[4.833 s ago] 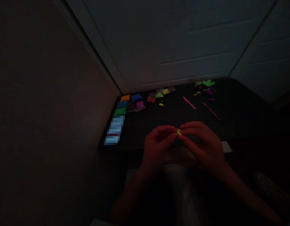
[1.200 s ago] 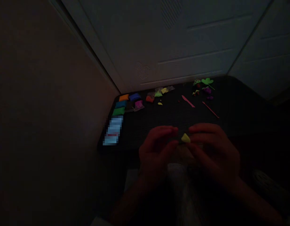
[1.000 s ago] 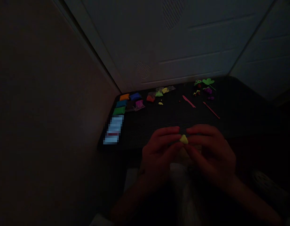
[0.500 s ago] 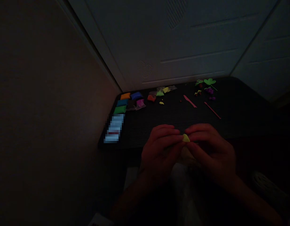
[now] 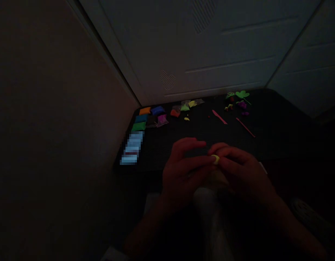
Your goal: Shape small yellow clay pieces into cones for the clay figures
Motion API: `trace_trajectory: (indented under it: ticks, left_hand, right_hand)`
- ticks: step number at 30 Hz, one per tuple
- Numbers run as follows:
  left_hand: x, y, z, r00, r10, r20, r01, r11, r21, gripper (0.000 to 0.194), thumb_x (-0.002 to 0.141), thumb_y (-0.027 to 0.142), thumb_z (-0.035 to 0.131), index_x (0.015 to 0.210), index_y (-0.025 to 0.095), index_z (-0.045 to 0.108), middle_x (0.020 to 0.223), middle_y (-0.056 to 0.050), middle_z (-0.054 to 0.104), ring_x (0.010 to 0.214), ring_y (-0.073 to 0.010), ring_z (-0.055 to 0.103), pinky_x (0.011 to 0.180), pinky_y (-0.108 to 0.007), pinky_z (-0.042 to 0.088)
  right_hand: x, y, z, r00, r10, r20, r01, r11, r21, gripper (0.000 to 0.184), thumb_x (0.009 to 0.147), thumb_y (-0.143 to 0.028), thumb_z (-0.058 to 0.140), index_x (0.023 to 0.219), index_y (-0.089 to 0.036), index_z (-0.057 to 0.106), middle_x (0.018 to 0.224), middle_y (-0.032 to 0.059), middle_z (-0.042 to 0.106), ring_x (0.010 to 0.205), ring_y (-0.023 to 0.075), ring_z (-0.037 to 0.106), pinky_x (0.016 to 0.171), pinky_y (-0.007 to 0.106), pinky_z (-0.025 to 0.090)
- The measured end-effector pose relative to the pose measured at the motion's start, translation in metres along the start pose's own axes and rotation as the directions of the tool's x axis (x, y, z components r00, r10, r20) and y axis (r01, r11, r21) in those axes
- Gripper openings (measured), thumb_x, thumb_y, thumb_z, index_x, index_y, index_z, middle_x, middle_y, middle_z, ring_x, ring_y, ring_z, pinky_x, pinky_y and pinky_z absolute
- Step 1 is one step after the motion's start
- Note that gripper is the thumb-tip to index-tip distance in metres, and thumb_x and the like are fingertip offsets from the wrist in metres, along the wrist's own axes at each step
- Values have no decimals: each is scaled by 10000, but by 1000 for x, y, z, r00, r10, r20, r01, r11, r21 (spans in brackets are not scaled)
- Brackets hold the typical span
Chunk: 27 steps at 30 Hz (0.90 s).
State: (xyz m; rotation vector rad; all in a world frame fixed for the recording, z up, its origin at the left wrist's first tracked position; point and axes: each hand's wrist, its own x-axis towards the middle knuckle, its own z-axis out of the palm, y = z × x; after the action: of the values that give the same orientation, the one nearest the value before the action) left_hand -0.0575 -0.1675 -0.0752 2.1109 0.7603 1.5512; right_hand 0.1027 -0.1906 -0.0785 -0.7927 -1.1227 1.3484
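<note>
Left of the pink knife [image 5: 219, 117] I logged a red bag [image 5: 175, 112], a light green bag [image 5: 185, 107] and a yellow bag [image 5: 192, 103], each with clay of that colour. Farther left of it: orange bag [image 5: 145, 111], blue bag [image 5: 158, 110], teal bag [image 5: 141, 118], purple bag [image 5: 162, 119], green bag [image 5: 138, 126], plus a dark bag [image 5: 151, 121], contents too dim to read. Behind the knife, the far edge of the dark table [image 5: 200, 132] ran along a white panel [image 5: 224, 47]; a pink stick [image 5: 245, 127] lay just right of it. In front of the knife, tabletop ran to the near edge, and there I saw the yellow lump [image 5: 216, 159], held up between both hands. Left hand [image 5: 182, 174]: index finger and thumb pressed on the lump, an upper finger apart. Right hand [image 5: 245, 170]: fingers curled, thumb and fingertips pinching the lump's other side, contact partly hidden.
</note>
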Motion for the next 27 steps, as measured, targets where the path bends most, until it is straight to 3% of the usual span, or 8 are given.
trace_trajectory:
  ticks: [5,9,11,14,16,18,20,27]
  left_hand:
    - [2,0,-1,999,-40,11,40,998,-46,265,741,151,707,957,302,699,1095,-13,643,1117,-191,533,945,-378,457]
    - [-1,0,4,976,-206,-74,188,961,-201,213,736,160,712,892,306,718,1020,2,657,1039,-165,576,930,-344,467]
    - [-3,0,10,925,-375,-63,323,863,-389,154,750,198,701,850,313,723,1007,8,654,992,-153,599,875,-318,496]
    - [-3,3,18,802,-598,4,463,617,-636,112,720,228,722,789,316,723,994,22,649,937,-139,619,793,-283,524]
    - [-2,4,23,738,-675,30,487,501,-715,112,681,218,748,748,303,723,974,29,648,903,-123,621,775,-264,524]
    - [-1,5,26,712,-701,38,484,452,-749,110,660,208,761,722,291,725,954,29,648,878,-109,620,763,-243,520]
    - [-2,4,27,722,-691,29,468,458,-756,113,655,205,766,721,289,730,942,28,646,870,-101,619,750,-223,517]
    - [-12,-9,27,821,-568,-64,403,655,-639,139,726,176,713,777,304,730,962,19,647,927,-114,606,768,-232,513]
  right_hand:
    - [1,1,-1,996,65,53,-70,994,90,72,825,-284,627,809,-280,698,950,-24,627,909,117,590,808,227,473]
    - [0,2,1,998,-49,43,50,998,-26,97,791,-271,667,876,-306,697,978,-18,633,903,131,614,768,246,509]
    - [0,2,4,991,-129,22,131,978,-163,167,781,-239,678,928,-318,686,983,-14,633,899,133,616,747,246,516]
    - [-1,2,7,958,-287,-8,258,873,-414,202,775,-210,679,957,-296,668,988,0,636,946,152,598,812,287,503]
    - [-1,3,9,925,-381,-1,321,782,-535,218,771,-190,679,966,-285,656,987,2,642,960,157,591,851,310,489]
    - [0,3,11,904,-427,-8,342,736,-585,213,768,-181,681,955,-279,651,971,1,647,938,156,597,838,312,492]
    - [0,3,12,900,-434,-39,333,743,-580,175,765,-184,685,914,-272,655,946,-1,649,915,156,604,819,310,499]
    - [3,5,15,916,-384,-121,287,833,-473,90,771,-170,675,821,-245,663,887,-5,648,858,137,610,779,284,510]
